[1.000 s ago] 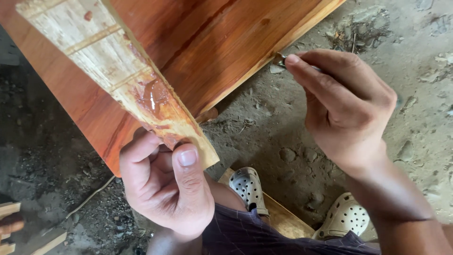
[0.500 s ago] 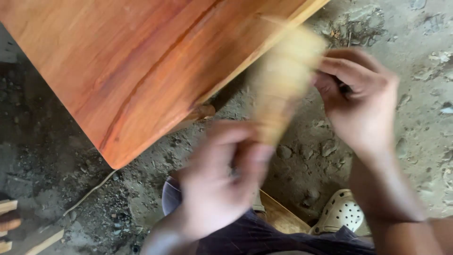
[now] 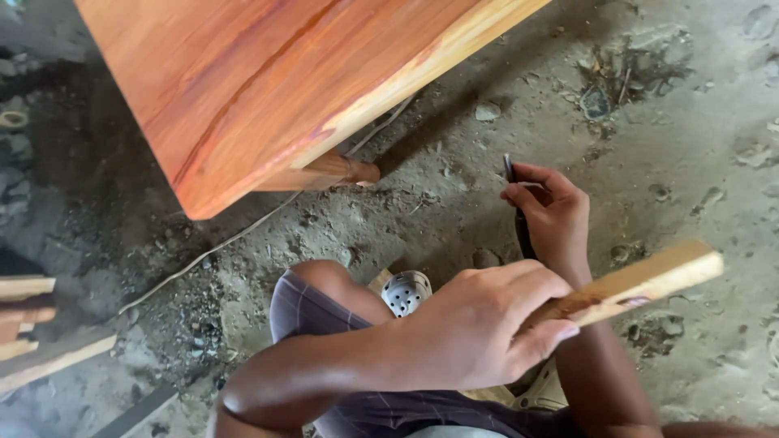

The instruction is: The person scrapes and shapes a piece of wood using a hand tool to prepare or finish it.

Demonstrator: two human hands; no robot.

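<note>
Gripping one end of a pale wooden slat (image 3: 641, 285), the left hand (image 3: 479, 324) closes around it above the dirt floor (image 3: 690, 162); it looks light and stiff. The right hand (image 3: 552, 212) pinches a thin dark blade (image 3: 519, 219).

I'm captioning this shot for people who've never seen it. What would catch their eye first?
The big reddish-orange wooden slab fills the upper left, above a dusty dirt floor. Low in the middle, the left hand grips a pale wooden stick pointing right, while the right hand above it pinches a thin dark tool.
</note>
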